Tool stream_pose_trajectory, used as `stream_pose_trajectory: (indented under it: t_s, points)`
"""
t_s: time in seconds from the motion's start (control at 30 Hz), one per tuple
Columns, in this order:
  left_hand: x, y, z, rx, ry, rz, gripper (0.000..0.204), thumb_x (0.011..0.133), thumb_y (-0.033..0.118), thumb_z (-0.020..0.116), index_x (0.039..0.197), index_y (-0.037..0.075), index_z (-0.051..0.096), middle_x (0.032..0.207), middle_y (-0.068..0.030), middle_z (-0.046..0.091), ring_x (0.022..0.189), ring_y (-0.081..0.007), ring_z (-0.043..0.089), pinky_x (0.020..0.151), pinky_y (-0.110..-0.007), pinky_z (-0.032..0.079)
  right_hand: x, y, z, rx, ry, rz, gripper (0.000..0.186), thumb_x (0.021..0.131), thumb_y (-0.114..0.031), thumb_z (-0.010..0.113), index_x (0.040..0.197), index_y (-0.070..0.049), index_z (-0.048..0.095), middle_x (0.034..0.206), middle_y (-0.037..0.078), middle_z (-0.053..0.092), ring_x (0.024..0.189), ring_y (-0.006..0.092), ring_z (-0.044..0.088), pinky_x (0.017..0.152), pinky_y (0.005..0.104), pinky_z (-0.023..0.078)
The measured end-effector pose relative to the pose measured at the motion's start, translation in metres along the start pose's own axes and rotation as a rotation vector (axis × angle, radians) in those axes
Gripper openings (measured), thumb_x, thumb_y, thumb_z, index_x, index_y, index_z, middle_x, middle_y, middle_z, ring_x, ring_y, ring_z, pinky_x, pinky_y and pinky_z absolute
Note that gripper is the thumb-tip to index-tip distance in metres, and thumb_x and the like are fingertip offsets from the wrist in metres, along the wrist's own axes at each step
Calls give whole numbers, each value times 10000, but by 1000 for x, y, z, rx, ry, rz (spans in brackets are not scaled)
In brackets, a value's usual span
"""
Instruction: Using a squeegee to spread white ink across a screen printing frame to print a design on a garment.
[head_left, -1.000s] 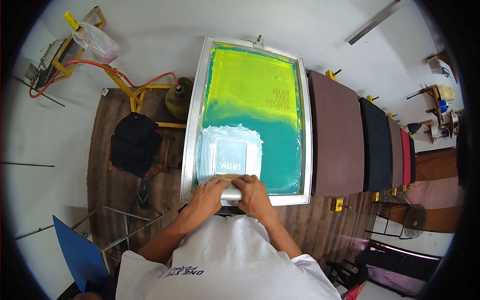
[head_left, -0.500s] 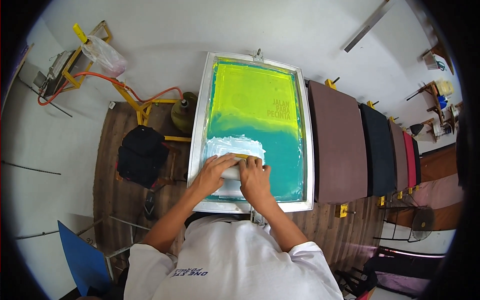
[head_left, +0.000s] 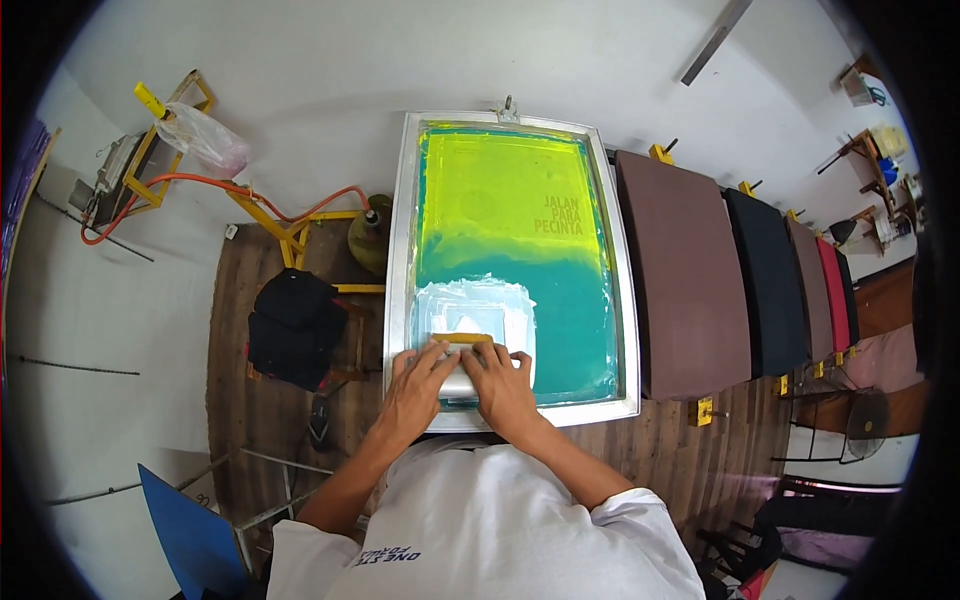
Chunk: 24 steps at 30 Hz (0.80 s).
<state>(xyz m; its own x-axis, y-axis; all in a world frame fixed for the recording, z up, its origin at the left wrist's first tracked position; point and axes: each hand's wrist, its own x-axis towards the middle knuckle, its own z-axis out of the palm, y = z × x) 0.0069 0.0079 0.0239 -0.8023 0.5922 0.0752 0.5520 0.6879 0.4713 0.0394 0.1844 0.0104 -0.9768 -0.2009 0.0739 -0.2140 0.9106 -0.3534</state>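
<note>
Both my hands grip a screen-printing squeegee (head_left: pixel 462 338) with a pale body and a yellowish-brown upper edge. My left hand (head_left: pixel 415 388) curls over its left end, my right hand (head_left: pixel 502 388) over its right end, with thumbs close together. It rests near the close end of a printing screen in a silver metal frame (head_left: pixel 397 250). A patch of white ink (head_left: pixel 512 300) lies on the mesh beyond the squeegee, with a rectangular mark in it. The mesh is yellow-green (head_left: pixel 490 180) at the far part and teal (head_left: pixel 575 310) nearer. The squeegee's lower edge is hidden.
Right of the screen stand padded printing boards, brown (head_left: pixel 680 280), black (head_left: pixel 768 280) and red (head_left: pixel 832 295). On the left are a black cloth pile (head_left: pixel 295 330), a green gas cylinder (head_left: pixel 366 240) with an orange hose (head_left: pixel 200 178), and a blue panel (head_left: pixel 190 530). A fan (head_left: pixel 867 425) stands far right.
Both hands and the squeegee have moved toward me across the mesh, uncovering more of the white ink patch. My head view has shifted slightly.
</note>
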Motion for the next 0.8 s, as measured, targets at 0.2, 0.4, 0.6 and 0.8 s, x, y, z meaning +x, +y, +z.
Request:
stream_pose_trajectory:
  t_s: [0.2, 0.4, 0.6, 0.8]
  points:
    - [10, 7, 6, 158, 58, 85, 548, 782, -120, 574, 1318, -8, 572, 1395, -207, 516, 1345, -354, 457, 1092, -482, 329, -4, 15, 16, 173, 114, -11, 652, 711, 66, 630, 1339, -76, 525, 1323, 118, 502, 1224, 305, 488, 971, 506, 367]
    - [-5, 18, 12, 5, -64, 48, 597, 739, -153, 580, 1320, -19, 571, 1387, -217, 521, 1349, -360, 449, 1092, -478, 328, -29, 14, 1, 191, -17, 22, 668, 687, 56, 659, 1328, -80, 528, 1279, 132, 508, 1180, 320, 493, 957, 513, 373]
    - [43, 1, 4, -112, -16, 37, 643, 646, -147, 598, 1265, 23, 631, 1350, -172, 573, 1277, -299, 532, 1057, -442, 348, 18, 36, -22, 134, -9, 16, 526, 697, 64, 647, 1198, -84, 593, 1183, 132, 558, 1119, 330, 543, 920, 542, 394]
    - [74, -19, 6, -208, -44, -15, 523, 703, -155, 574, 1195, 5, 648, 1209, -187, 661, 1131, -358, 607, 942, -453, 435, 54, 48, -24, 116, -169, 63, 476, 677, 39, 677, 1131, -101, 641, 1136, 106, 596, 1075, 335, 573, 850, 526, 444]
